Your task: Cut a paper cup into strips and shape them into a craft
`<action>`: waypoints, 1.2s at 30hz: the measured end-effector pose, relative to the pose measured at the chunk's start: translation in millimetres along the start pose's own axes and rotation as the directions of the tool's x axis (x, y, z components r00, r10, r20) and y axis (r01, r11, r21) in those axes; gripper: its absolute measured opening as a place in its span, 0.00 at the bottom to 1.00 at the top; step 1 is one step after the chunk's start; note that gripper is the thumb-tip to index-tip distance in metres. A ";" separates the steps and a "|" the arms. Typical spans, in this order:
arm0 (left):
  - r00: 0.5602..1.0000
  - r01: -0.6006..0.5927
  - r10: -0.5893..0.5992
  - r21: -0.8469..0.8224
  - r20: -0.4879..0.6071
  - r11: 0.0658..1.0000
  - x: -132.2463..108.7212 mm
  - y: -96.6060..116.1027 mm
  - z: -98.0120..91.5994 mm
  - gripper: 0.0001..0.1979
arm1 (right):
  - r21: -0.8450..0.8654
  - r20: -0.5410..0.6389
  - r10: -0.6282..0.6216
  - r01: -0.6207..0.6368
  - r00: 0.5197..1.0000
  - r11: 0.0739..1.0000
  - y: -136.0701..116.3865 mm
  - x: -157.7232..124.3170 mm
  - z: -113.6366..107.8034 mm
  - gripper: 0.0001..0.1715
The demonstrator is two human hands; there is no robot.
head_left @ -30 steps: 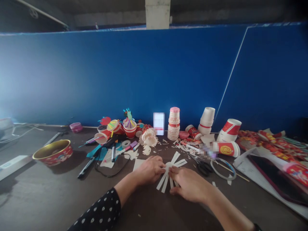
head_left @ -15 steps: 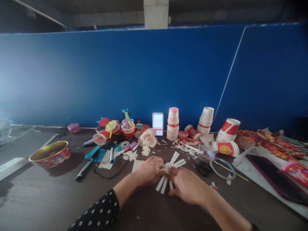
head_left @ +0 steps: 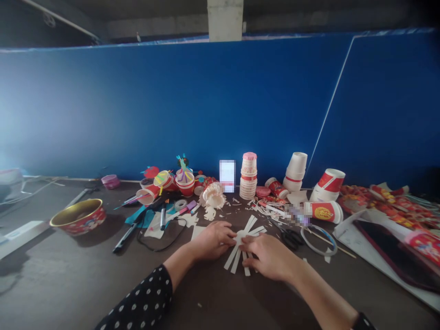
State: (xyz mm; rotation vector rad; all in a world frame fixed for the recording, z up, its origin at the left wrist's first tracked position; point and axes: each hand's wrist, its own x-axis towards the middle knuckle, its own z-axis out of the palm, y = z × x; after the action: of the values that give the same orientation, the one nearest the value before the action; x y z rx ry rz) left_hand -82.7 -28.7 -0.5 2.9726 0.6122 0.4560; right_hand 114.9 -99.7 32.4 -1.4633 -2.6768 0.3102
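Observation:
A white paper cut-out with long strips fanning out from a round centre (head_left: 241,236) lies flat on the dark table (head_left: 192,298). Over its left side rests my left hand (head_left: 216,239), fingers bent with the tips at the edge of the centre; it hides the strips there. From the right, my right hand (head_left: 270,255) lies across other strips with fingers apart, fingertips touching the paper beside the centre. Beyond my left hand, a white paper piece (head_left: 198,231) sticks out. Black scissors (head_left: 290,237) lie just right of the cut-out.
Stacked paper cups (head_left: 248,183) stand at the back, near a phone-like bright screen (head_left: 227,176). A red-and-gold bowl (head_left: 79,220) and a black marker (head_left: 162,217) are on the left. Rightward lie a clear tube ring (head_left: 319,243), a tipped cup (head_left: 325,211) and a dark phone (head_left: 388,250).
My right hand's fingers have shifted slightly right, baring more of the cut-out's centre. My left hand stays at its left side. The whole view has shifted slightly.

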 end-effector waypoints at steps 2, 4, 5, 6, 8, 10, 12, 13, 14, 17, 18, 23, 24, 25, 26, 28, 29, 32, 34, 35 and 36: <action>0.999 0.013 -0.015 -0.051 -0.030 0.999 -1.1 -1.7 -0.3 0.09 | 0.018 -0.015 -0.022 0.022 1.000 1.000 4.0 0.5 1.8 0.17; 0.998 0.020 -0.023 -0.063 -0.052 0.998 -1.3 -2.4 0.2 0.09 | 0.015 -0.030 -0.033 0.034 0.999 0.999 5.2 0.7 2.9 0.17; 0.999 0.014 -0.017 -0.052 -0.050 0.999 -1.0 -2.3 0.6 0.09 | 0.007 -0.038 -0.033 0.033 0.999 0.999 4.7 0.7 3.1 0.18; 0.999 0.004 -0.005 -0.031 -0.039 1.000 -0.4 -2.0 0.9 0.09 | -0.004 -0.039 -0.034 0.034 0.999 0.999 3.3 0.7 2.9 0.19; 1.000 -0.017 0.017 0.021 -0.003 1.000 1.4 -0.8 1.4 0.09 | -0.041 -0.029 -0.034 0.033 0.999 0.999 -2.0 0.9 1.7 0.21; 0.999 -0.026 0.024 0.065 0.024 0.998 3.5 0.6 1.8 0.08 | -0.093 -0.010 -0.012 0.011 1.000 0.996 -9.7 1.8 0.0 0.20; 0.999 -0.018 0.016 0.086 0.030 0.996 4.9 1.4 2.9 0.07 | -0.138 -0.005 0.037 -0.038 0.999 0.990 -17.3 3.3 -1.0 0.21; 1.000 -0.011 0.009 0.085 0.022 0.996 5.2 1.5 3.6 0.07 | -0.149 0.008 0.053 -0.052 0.999 0.988 -19.7 3.9 -0.9 0.20; 1.000 -0.006 0.006 0.075 0.008 0.997 5.1 1.2 4.5 0.08 | -0.150 0.007 0.058 -0.056 0.998 0.987 -20.8 4.3 -0.4 0.21; 0.999 -0.010 0.011 0.007 -0.047 1.000 3.0 -1.5 6.5 0.09 | -0.110 -0.026 0.017 -0.019 1.000 0.994 -15.0 3.4 3.0 0.22; 0.998 -0.008 0.007 -0.009 -0.066 1.000 2.0 -2.8 6.7 0.10 | -0.086 -0.032 0.006 -0.009 0.999 0.996 -11.1 2.5 4.2 0.22; 0.996 -0.002 0.002 -0.009 -0.091 1.000 -1.1 -7.9 5.8 0.10 | -0.034 -0.069 -0.006 0.003 0.998 0.999 0.5 -0.3 7.3 0.24; 0.996 -0.009 0.009 -0.001 -0.088 1.000 -1.0 -8.4 6.0 0.10 | -0.045 -0.063 0.003 -0.006 0.998 0.999 -0.9 -0.2 7.1 0.24; 0.996 -0.013 0.015 0.014 -0.086 1.000 -0.6 -8.7 6.3 0.10 | -0.059 -0.053 0.018 -0.021 0.998 0.998 -3.4 0.2 6.7 0.24; 0.996 -0.016 0.019 0.036 -0.081 0.999 0.0 -8.8 6.7 0.10 | -0.075 -0.043 0.035 -0.038 0.998 0.996 -6.6 0.8 6.1 0.23; 0.998 -0.019 0.025 0.092 -0.058 0.996 2.0 -7.9 7.2 0.09 | -0.106 -0.036 0.057 -0.060 0.998 0.993 -13.6 2.3 4.7 0.23; 0.999 -0.017 0.022 0.119 -0.043 0.993 3.3 -6.9 7.1 0.08 | -0.119 -0.039 0.061 -0.065 0.997 0.991 -16.8 3.1 4.1 0.22; 1.000 0.005 -0.005 0.160 -0.003 0.987 6.9 -2.8 5.2 0.07 | -0.144 -0.043 0.064 -0.070 0.997 0.987 -22.8 4.7 2.4 0.19; 1.000 0.025 -0.027 0.163 0.010 0.986 8.5 -0.1 3.4 0.06 | -0.143 -0.037 0.066 -0.070 0.997 0.987 -23.4 4.8 1.6 0.19; 0.999 0.035 -0.038 0.162 0.012 0.986 9.0 0.9 2.8 0.06 | -0.138 -0.036 0.064 -0.068 0.997 0.988 -22.8 4.5 1.4 0.20; 0.999 0.046 -0.049 0.161 0.013 0.986 9.2 1.6 2.3 0.06 | -0.131 -0.035 0.059 -0.063 0.998 0.989 -21.6 4.1 1.4 0.21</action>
State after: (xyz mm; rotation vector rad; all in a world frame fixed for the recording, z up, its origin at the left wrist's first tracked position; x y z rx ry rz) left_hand -73.3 -26.6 0.0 3.1006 0.7512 0.3952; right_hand 94.6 -107.8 35.5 -1.5737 -2.6787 0.1152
